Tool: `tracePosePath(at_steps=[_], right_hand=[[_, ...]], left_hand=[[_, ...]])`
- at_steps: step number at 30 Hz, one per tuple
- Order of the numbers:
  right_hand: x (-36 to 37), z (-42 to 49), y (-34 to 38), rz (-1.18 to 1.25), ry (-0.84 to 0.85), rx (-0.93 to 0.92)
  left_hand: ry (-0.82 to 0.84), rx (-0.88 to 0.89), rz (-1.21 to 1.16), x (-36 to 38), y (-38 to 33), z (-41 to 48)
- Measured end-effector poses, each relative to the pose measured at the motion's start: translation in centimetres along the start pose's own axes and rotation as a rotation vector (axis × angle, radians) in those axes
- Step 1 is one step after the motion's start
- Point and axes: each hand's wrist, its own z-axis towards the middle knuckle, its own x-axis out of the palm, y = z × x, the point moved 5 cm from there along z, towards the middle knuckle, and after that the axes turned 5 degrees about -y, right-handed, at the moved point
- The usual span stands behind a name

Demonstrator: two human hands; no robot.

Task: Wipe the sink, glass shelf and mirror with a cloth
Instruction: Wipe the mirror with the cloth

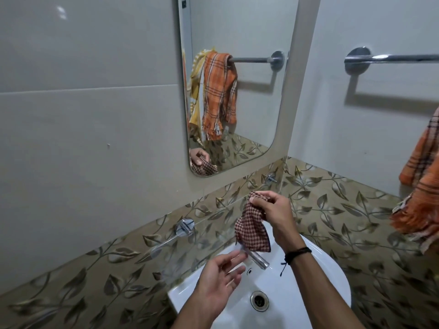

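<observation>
Cloth [251, 230] in rt hand [276, 212], over sink [316, 264].

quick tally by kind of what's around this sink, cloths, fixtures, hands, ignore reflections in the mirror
Cloths: 2 (checked cloth in the right hand, orange towel hanging at right)
Hands: 2 (right hand, left hand)
Mirror: 1
Glass shelf: 1
Sink: 1
Tap: 1
Towel rail: 1
Total: 9

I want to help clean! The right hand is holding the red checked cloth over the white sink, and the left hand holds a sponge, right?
Not quite. In the head view the left hand is open and empty. The right hand does hold the red checked cloth over the white sink.
</observation>
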Motion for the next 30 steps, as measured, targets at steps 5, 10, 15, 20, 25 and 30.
tracePosePath(at_steps=[5, 10, 15, 20, 25, 30], right_hand=[[2.1, 1.3, 0.9, 0.034, 0.017, -0.097], [4.1, 1.9, -1.0, -0.071, 0.128, -0.104], [5.1, 2.4, -5.0, -0.486, 0.272, -0.251], [6.4, 0.8, -7.3, -1.143, 0.322, -0.541], [6.5, 1.6, -7.7, -1.16, 0.221, -0.552], [5.0, 1.8, -5.7, -0.768, -0.144, -0.572]], left_hand=[[-0.031, 0.408, 0.52, 1.5, -3.7, -2.5], [-0.193, 0.858, 0.853, 2.2, -9.2, -3.7], [-0.354, 1.037, 1.352, 0.7, -13.0, -1.3], [-0.269, 1.225, 1.527, 0.0, -13.0, -0.5], [-0.273, 1.244, 1.56, -1.0, -12.6, 0.3], [-0.249, 1.255, 1.602, -2.0, -11.6, 1.2]])
